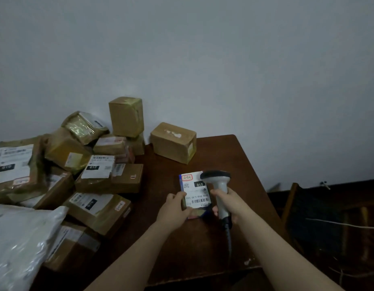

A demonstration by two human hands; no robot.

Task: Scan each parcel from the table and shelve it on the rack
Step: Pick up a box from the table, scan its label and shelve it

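A small blue-edged parcel (194,191) with a white shipping label and barcode is held above the dark wooden table (240,164). My left hand (175,208) grips its lower left corner, thumb over the label. My right hand (228,203) grips the handle of a grey barcode scanner (218,183), whose dark head sits just right of the parcel's top. The scanner's cable hangs down below my fist. The rack is out of view.
A heap of several brown cardboard parcels (93,169) covers the table's left half, with a white plastic mailer (20,242) at the front left. A single box (173,142) stands by the wall. A dark chair (312,217) sits right of the table.
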